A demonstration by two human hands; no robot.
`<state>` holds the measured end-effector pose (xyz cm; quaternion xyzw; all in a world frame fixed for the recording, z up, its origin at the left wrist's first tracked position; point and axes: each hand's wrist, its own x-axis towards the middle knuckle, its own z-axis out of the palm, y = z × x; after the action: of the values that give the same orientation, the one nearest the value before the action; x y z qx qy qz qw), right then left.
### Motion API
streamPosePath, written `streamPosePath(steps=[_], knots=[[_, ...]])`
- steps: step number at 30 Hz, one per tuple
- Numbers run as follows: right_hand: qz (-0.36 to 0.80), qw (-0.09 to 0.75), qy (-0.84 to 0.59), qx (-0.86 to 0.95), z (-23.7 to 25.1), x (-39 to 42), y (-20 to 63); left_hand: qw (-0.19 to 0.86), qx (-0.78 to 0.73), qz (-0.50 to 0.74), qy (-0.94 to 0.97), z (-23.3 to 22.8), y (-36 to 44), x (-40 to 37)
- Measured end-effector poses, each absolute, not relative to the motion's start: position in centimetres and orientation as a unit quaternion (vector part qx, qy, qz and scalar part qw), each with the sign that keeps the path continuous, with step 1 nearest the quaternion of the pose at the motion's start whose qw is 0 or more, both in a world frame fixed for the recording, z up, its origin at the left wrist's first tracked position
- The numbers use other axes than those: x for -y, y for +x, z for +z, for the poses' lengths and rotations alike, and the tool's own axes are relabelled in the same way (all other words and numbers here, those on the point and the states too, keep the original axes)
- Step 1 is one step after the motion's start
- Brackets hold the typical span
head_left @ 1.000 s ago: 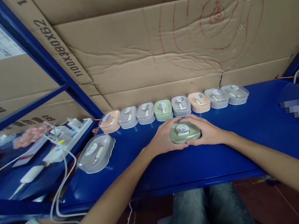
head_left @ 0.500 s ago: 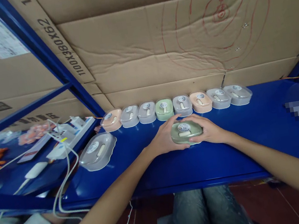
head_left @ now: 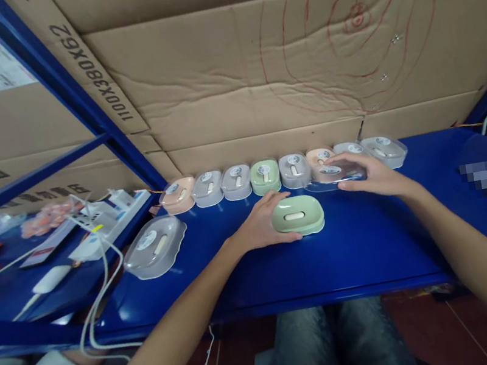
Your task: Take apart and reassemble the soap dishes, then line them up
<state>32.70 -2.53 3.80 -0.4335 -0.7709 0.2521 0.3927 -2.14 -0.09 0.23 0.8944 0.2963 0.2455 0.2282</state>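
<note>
A green oval soap dish (head_left: 312,221) with a pale pill-shaped bar in its middle sits uncovered on the blue tabletop (head_left: 250,280). My left hand (head_left: 263,222) is curled around its left side, thumb at the front and fingers at the back. To the right and a little farther back, my right hand (head_left: 372,174) grips a clear plastic lid (head_left: 339,175) with a round label. The lid is off the dish and overlaps the view of the peach and grey boxes behind it.
Behind stands a row of lidded boxes in peach, grey and green, such as the green box (head_left: 265,178). Another grey lidded box (head_left: 156,247) lies at the left. A power strip (head_left: 107,226) and white cables (head_left: 103,291) are farther left. Cardboard (head_left: 210,89) walls the back.
The clear lid has come off the green dish and moved right and back in my right hand. My left hand stays on the dish.
</note>
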Motion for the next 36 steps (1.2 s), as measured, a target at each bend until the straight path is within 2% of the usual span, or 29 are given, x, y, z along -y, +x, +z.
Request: streamPosePath(steps=[7, 14, 21, 30, 36], knots=[[0.231, 0.291, -0.512, 0.774, 3.7, 2.4, 34.7, 0.239, -0.298, 0.221, 0.898, 1.2, -2.4, 0.2], [0.204, 0.278, -0.482, 0.805, 2.1, 1.6, 35.9, 0.253, -0.304, 0.214, 0.893, 1.4, -2.6, 0.3], [0.126, 0.214, -0.497, 0.832, 0.8, 0.9, 37.3, 0.254, -0.312, 0.205, 0.892, 1.6, -2.6, 0.3], [0.106, 0.227, -0.492, 0.834, -0.4, 0.7, 38.0, 0.256, -0.306, 0.211, 0.893, 1.5, -2.3, 0.5], [0.078, 0.244, -0.513, 0.819, 1.4, 1.8, 36.2, 0.248, -0.303, 0.21, 0.896, 1.6, -2.1, 0.7]])
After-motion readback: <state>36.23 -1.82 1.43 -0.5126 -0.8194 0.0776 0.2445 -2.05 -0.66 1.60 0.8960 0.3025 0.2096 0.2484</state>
